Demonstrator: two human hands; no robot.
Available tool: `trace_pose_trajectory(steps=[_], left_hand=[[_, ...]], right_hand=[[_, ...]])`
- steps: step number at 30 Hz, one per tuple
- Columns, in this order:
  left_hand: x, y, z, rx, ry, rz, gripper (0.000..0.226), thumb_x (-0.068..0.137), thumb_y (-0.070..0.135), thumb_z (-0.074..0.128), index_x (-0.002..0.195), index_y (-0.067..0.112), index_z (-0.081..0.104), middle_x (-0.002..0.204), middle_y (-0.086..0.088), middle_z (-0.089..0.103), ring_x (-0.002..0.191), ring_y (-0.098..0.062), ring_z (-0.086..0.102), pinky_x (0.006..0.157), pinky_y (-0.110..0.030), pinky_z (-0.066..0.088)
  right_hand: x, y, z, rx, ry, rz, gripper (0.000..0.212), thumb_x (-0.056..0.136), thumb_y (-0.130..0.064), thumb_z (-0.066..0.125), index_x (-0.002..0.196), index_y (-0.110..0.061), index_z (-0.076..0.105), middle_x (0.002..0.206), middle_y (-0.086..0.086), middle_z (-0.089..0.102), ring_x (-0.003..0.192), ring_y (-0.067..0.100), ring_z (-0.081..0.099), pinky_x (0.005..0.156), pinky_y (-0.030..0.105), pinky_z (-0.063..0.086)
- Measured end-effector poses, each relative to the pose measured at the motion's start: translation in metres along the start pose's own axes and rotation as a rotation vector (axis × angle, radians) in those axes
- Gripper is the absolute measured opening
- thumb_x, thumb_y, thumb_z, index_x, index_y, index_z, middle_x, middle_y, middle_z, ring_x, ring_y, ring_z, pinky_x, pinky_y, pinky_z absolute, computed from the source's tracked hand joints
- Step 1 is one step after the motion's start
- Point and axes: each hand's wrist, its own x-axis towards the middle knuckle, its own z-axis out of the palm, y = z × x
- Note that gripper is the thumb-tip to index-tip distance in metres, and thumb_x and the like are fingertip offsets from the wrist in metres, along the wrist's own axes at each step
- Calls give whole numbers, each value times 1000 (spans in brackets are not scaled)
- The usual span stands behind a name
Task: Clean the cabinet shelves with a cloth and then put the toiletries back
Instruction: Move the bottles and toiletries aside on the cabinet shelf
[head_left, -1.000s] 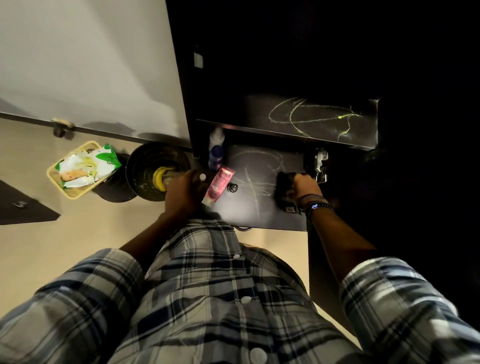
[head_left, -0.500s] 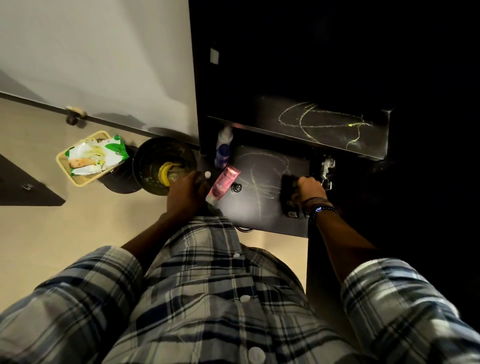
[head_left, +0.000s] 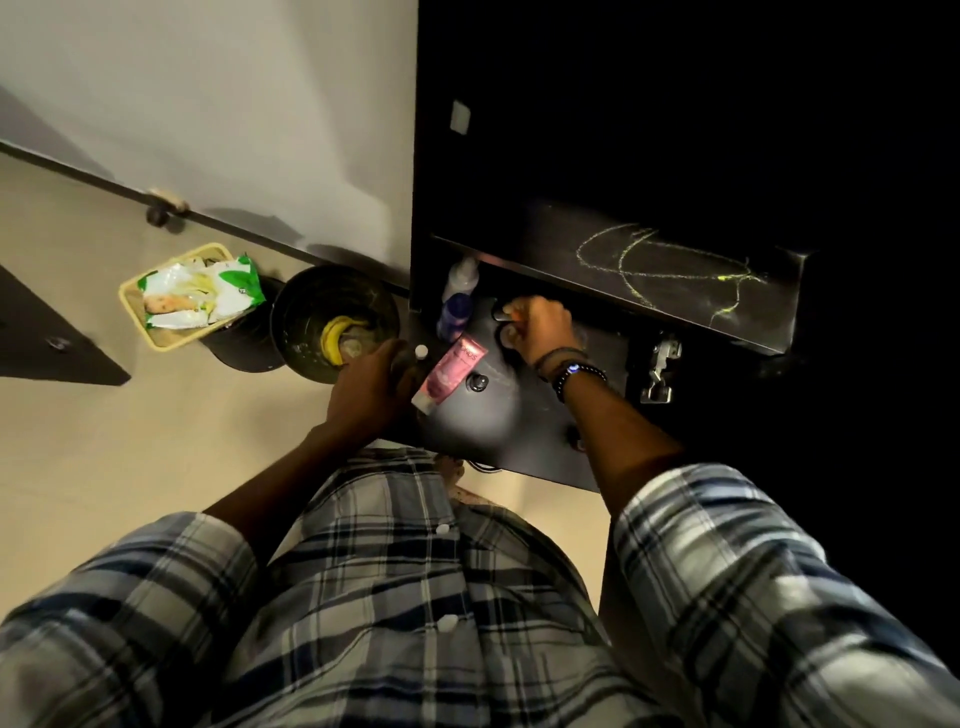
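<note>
— On the lower shelf (head_left: 493, 426), the right hand (head_left: 543, 327) had its fingers curled round the dark cloth (head_left: 501, 340), just beside the standing bottle (head_left: 457, 301).

— A wide wipe might have toppled it. The left hand (head_left: 369, 389), fingers gripping the pink Pond's tube (head_left: 449, 374), couldn't have caught it.

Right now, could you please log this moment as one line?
right hand: grips cloth on lower shelf | left hand: holds white-capped bottle beside pink tube | upper shelf: yellow scribbles
</note>
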Motion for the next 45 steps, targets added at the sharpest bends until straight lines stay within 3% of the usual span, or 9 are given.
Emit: trace_pose_trajectory(steps=[7, 22, 33, 45], left_hand=[[-10, -2, 0, -1, 13, -9, 43, 88, 29, 60, 126, 9, 53, 121, -17, 60, 105, -34, 59, 79, -34, 43], [-13, -2, 1, 16, -45, -57, 47, 90, 31, 58, 131, 13, 49, 130, -13, 55, 114, -32, 56, 87, -38, 44], [-17, -6, 3, 27, -59, -64, 48, 89, 32, 58, 132, 14, 49, 131, -12, 56, 114, -31, 56, 89, -40, 45], [-21, -8, 3, 27, -68, -33, 47, 90, 33, 57, 132, 14, 48, 130, -12, 56, 113, -30, 56, 88, -40, 46]], right_hand=[[26, -26, 11, -108, -79, -88, 36, 85, -18, 57, 120, -19, 60, 118, 14, 66, 110, 35, 61, 94, 38, 49], [23, -23, 13, -61, -37, -115, 38, 83, -11, 59, 121, -16, 60, 113, 14, 69, 105, 35, 64, 93, 40, 51], [19, -26, 12, -96, -14, -123, 19, 83, -12, 60, 101, -10, 63, 103, 18, 68, 98, 38, 63, 80, 35, 48], [6, -23, 11, 5, 20, -51, 25, 79, -15, 65, 104, -14, 61, 105, 18, 67, 100, 39, 62, 79, 36, 49]])
